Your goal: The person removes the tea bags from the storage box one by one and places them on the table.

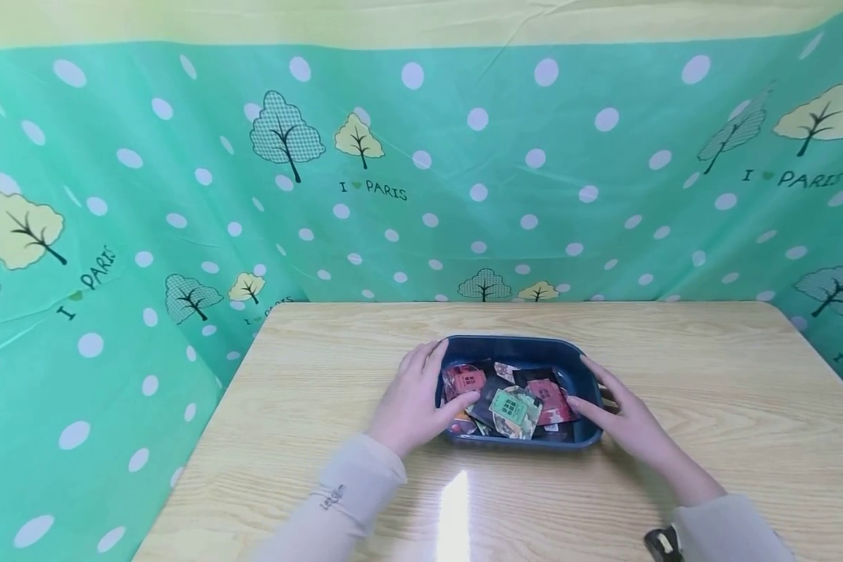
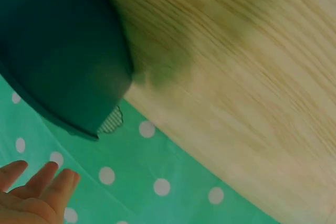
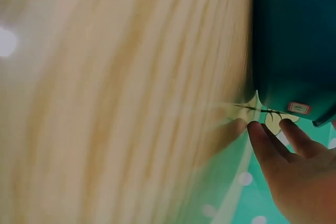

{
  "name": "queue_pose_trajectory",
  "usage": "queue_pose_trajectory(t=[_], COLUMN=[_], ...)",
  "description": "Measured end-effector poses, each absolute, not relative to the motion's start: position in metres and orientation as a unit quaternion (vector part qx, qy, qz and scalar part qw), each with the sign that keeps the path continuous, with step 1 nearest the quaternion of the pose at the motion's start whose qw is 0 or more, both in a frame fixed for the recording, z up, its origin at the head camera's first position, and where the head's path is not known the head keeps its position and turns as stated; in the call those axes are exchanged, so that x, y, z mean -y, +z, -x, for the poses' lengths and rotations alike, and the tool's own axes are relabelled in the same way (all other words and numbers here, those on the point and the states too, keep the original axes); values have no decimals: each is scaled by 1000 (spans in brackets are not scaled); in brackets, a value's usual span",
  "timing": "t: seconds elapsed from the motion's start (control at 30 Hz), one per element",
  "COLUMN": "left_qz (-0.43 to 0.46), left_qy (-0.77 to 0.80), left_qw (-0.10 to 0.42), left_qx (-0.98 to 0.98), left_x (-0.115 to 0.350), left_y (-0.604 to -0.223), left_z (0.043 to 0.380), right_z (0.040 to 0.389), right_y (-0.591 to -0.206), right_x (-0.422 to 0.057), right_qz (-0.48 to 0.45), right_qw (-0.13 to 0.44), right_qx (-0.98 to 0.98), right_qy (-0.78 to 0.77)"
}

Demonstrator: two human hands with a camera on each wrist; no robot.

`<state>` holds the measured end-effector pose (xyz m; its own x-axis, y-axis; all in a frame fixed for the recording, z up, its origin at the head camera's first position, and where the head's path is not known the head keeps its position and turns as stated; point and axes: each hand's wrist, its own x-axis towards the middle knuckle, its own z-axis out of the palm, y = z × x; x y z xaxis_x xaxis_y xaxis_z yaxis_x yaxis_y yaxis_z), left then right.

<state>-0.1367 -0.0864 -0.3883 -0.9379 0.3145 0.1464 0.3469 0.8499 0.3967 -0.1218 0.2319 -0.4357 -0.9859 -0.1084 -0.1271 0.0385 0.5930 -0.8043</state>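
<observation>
A dark blue oblong plastic bin (image 1: 509, 443) stands on the wooden table and holds several small printed packets. One packet with a green label (image 1: 509, 406) lies near the middle; another with a red label (image 1: 549, 400) is to its right. At the bin's left end is my left hand (image 1: 417, 398), its thumb reaching over the rim above the packets. My right hand (image 1: 628, 417) is at the right end, thumb over the rim and fingers along the outside. In the left wrist view the fingers (image 2: 58, 187) look straight. The right wrist view shows extended fingers (image 3: 270, 153) beside the bin wall.
The light wooden table (image 1: 309, 367) extends around the bin on all sides. Behind it and to the left hangs a green dotted curtain (image 1: 407, 234) with printed trees. A small label (image 3: 299, 108) is stuck on the bin's outer wall. Light glares on the tabletop in front.
</observation>
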Motion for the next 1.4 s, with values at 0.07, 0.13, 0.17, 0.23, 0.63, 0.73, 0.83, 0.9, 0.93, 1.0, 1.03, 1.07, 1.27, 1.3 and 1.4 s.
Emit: queue_pose_trajectory(t=[0.07, 0.13, 0.17, 0.23, 0.63, 0.73, 0.83, 0.9, 0.93, 1.0, 1.03, 1.07, 1.27, 1.3, 1.4], left_qz=[184, 197, 202, 207, 179, 170, 162, 154, 152, 148, 146, 145, 129, 124, 112], left_qy=[-222, -231, -234, -242, -268, -256, -240, -236, -235, -230, -229, -228, -235, -236, -238], left_qw=[38, 36, 34, 26, -4, 5, 13, 11, 10, 9, 10, 11, 3, -3, -18], left_qx=[957, 952, 951, 948, 947, 952, 957, 959, 960, 962, 962, 963, 963, 964, 965], left_x=[81, 75, 73, 67, 44, 42, 40, 38, 37, 35, 35, 35, 34, 33, 31], left_y=[-390, -391, -391, -392, -412, -418, -422, -423, -423, -424, -424, -424, -424, -423, -424], left_z=[137, 136, 136, 136, 140, 141, 141, 141, 141, 141, 141, 140, 140, 140, 141], right_z=[122, 123, 123, 124, 128, 129, 130, 131, 131, 132, 132, 132, 131, 131, 131], right_y=[-437, -438, -439, -440, -448, -450, -452, -453, -454, -454, -455, -455, -455, -455, -455], right_x=[-233, -234, -234, -235, -238, -238, -239, -240, -241, -242, -242, -241, -239, -239, -239], right_qz=[23, 27, 29, 34, 20, 13, 6, 1, -1, -2, -2, -3, -9, -10, -14], right_qw=[80, 79, 80, 84, 136, 145, 155, 160, 161, 160, 158, 156, 152, 151, 152], right_qx=[-885, -878, -875, -866, -833, -827, -820, -812, -808, -800, -796, -791, -776, -775, -771], right_qy=[-459, -470, -477, -491, -536, -543, -550, -561, -566, -579, -585, -591, -612, -614, -619])
